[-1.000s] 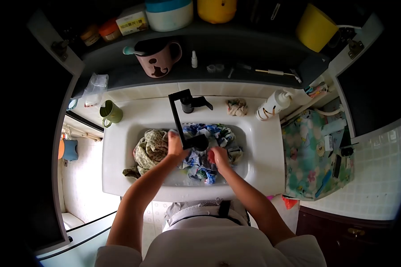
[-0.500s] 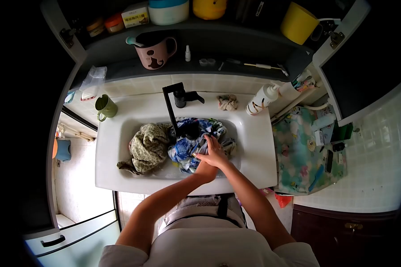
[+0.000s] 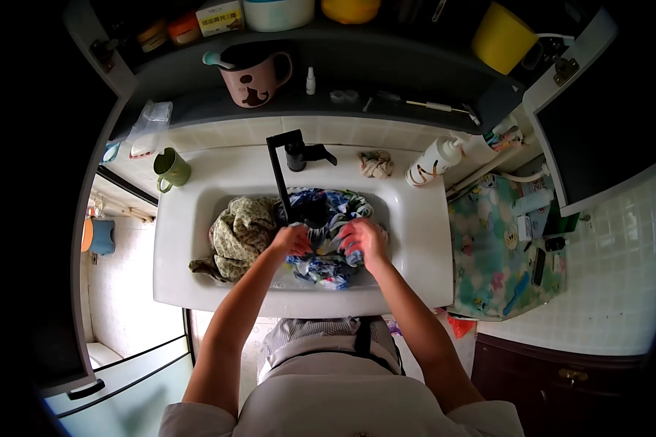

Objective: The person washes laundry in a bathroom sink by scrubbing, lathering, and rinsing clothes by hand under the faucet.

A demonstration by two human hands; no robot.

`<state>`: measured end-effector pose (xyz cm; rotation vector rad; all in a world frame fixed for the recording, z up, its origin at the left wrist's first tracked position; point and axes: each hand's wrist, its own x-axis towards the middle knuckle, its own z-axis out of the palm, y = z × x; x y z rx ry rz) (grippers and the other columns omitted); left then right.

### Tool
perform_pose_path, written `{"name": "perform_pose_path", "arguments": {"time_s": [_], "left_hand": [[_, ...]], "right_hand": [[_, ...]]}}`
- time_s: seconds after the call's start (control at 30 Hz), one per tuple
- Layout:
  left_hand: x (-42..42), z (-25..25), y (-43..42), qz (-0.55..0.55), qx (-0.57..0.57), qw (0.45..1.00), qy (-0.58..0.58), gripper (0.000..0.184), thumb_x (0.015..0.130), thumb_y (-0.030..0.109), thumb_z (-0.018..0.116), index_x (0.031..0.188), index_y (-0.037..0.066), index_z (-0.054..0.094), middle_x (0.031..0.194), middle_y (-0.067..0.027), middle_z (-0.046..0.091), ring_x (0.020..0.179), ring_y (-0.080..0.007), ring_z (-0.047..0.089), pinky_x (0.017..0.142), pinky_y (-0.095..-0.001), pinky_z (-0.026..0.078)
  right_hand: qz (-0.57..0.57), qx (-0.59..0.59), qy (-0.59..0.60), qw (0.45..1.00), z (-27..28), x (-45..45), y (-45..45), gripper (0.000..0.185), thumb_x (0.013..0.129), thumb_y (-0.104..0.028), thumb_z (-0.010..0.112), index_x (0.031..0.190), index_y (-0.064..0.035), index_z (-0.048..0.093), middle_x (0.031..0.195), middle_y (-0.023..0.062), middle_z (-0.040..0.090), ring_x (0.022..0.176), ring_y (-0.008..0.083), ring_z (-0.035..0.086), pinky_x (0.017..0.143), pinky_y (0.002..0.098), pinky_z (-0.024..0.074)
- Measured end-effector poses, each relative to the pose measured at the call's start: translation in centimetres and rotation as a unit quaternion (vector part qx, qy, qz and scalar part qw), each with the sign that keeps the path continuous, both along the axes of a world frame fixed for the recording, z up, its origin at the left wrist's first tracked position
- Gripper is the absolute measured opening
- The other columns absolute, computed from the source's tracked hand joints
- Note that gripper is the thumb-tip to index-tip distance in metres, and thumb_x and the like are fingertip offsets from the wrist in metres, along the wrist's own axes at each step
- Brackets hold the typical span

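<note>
A wet blue, white and dark patterned cloth (image 3: 328, 271) lies bunched in the white sink (image 3: 415, 240). My left hand (image 3: 291, 239) is over its left side, below the black faucet (image 3: 279, 175), its fingers loosely bent and partly blurred. On the other side my right hand (image 3: 364, 239) hovers at the cloth with fingers curved and apart. Whether either hand touches the fabric is hard to make out. Left of it in the basin sits a crumpled olive-beige patterned cloth (image 3: 240, 237).
A green mug (image 3: 172, 169) stands on the sink's left rim. At the back right are a small crumpled cloth (image 3: 375, 164) and a white pump bottle (image 3: 434, 162). Above, a shelf holds a pink mug (image 3: 254, 80). An open cabinet door (image 3: 598, 124) juts in at right.
My hands were pressed together over the blue cloth and have moved apart, the left one leftward toward the faucet spout, the right one slightly to the right. The cloth's folds have shifted.
</note>
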<state>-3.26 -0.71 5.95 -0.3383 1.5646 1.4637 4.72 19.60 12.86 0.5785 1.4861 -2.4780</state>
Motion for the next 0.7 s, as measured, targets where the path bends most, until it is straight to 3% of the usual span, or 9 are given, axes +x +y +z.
{"name": "perform_pose_path", "arguments": {"time_s": [0.1,0.27,0.33,0.4,0.43,0.53,0.57,0.63,0.7], "left_hand": [[0.4,-0.6,1.3,-0.057,0.1,0.99,-0.084,0.038,0.079,0.032,0.039,0.071,0.0,0.057,0.063,-0.0145,0.06,0.045,-0.0187,0.053,0.045,-0.0258,0.044],[1.3,-0.2,2.9,-0.033,0.05,0.992,-0.11,0.036,0.076,0.03,0.042,0.07,-0.002,0.057,0.061,-0.0157,0.059,0.044,-0.0206,0.054,0.041,-0.0271,0.044],[0.4,-2.5,4.0,-0.145,-0.057,0.972,-0.177,0.035,0.069,0.033,0.048,0.059,0.001,0.058,0.057,-0.0163,0.059,0.036,-0.0217,0.049,0.036,-0.03,0.041],[0.8,-4.5,4.9,-0.102,-0.093,0.983,-0.118,0.036,0.069,0.034,0.046,0.056,0.002,0.057,0.056,-0.0154,0.059,0.033,-0.0227,0.046,0.035,-0.0335,0.041],[-0.1,-4.8,5.5,-0.141,-0.119,0.968,-0.172,0.037,0.076,0.035,0.045,0.054,0.006,0.05,0.045,-0.0095,0.051,0.033,-0.0208,0.048,0.028,-0.0319,0.038],[-1.2,-9.2,5.5,-0.11,-0.082,0.983,-0.121,0.039,0.077,0.04,0.043,0.054,0.009,0.051,0.045,-0.0082,0.05,0.032,-0.0198,0.046,0.027,-0.0314,0.035],[-1.9,-10.4,5.7,-0.11,-0.117,0.971,-0.176,0.036,0.079,0.042,0.043,0.06,0.012,0.052,0.049,-0.007,0.051,0.032,-0.0191,0.044,0.026,-0.0293,0.031],[-1.3,-18.2,3.3,0.035,0.118,0.966,-0.226,0.034,0.079,0.043,0.043,0.063,0.014,0.051,0.05,-0.0056,0.051,0.033,-0.0185,0.043,0.026,-0.0291,0.029],[-1.4,-18.9,4.0,0.065,0.113,0.972,-0.197,0.03,0.079,0.039,0.045,0.065,0.013,0.052,0.052,-0.0058,0.051,0.035,-0.0194,0.044,0.028,-0.0302,0.03]], "right_hand": [[0.142,-0.039,-0.185,0.972,-4.0,-2.0,-0.5,0.037,0.073,-0.032,0.041,0.067,0.0001,0.058,0.062,0.0142,0.061,0.047,0.0199,0.057,0.04,0.0243,0.0445],[0.073,0.013,-0.297,0.952,-7.6,-2.1,-0.6,0.032,0.068,-0.03,0.043,0.055,-0.003,0.053,0.051,0.0121,0.056,0.038,0.0228,0.053,0.034,0.0273,0.0405],[0.055,0.046,-0.342,0.937,-8.3,-2.4,-1.0,0.032,0.067,-0.031,0.042,0.051,-0.0044,0.051,0.048,0.0116,0.054,0.034,0.0231,0.05,0.031,0.0292,0.0367],[0.081,0.062,-0.348,0.932,-9.4,-3.0,-0.8,0.034,0.069,-0.032,0.041,0.051,-0.0049,0.049,0.046,0.0111,0.052,0.032,0.0229,0.047,0.03,0.0304,0.0348],[0.064,0.066,-0.352,0.931,-10.2,-3.3,-0.7,0.034,0.071,-0.033,0.041,0.054,-0.0046,0.049,0.047,0.0109,0.052,0.032,0.0233,0.047,0.03,0.0314,0.0344],[-0.007,0.071,-0.368,0.927,-11.3,-4.9,-0.8,0.034,0.074,-0.034,0.04,0.062,-0.004,0.05,0.049,0.0102,0.05,0.033,0.0239,0.047,0.03,0.0339,0.0339],[-0.038,0.069,-0.375,0.924,-11.0,-5.3,-1.1,0.034,0.075,-0.035,0.039,0.063,-0.0043,0.05,0.049,0.0098,0.049,0.034,0.0238,0.047,0.03,0.0343,0.0343],[-0.042,0.054,-0.387,0.919,-13.5,-6.0,-1.3,0.03,0.075,-0.038,0.038,0.07,-0.0111,0.049,0.051,0.007,0.048,0.035,0.0223,0.045,0.033,0.0349,0.0348],[-0.095,0.071,-0.406,0.906,-15.4,-7.1,-1.8,0.03,0.075,-0.039,0.039,0.072,-0.0108,0.049,0.053,0.0081,0.049,0.035,0.0227,0.044,0.033,0.0358,0.035]]}}
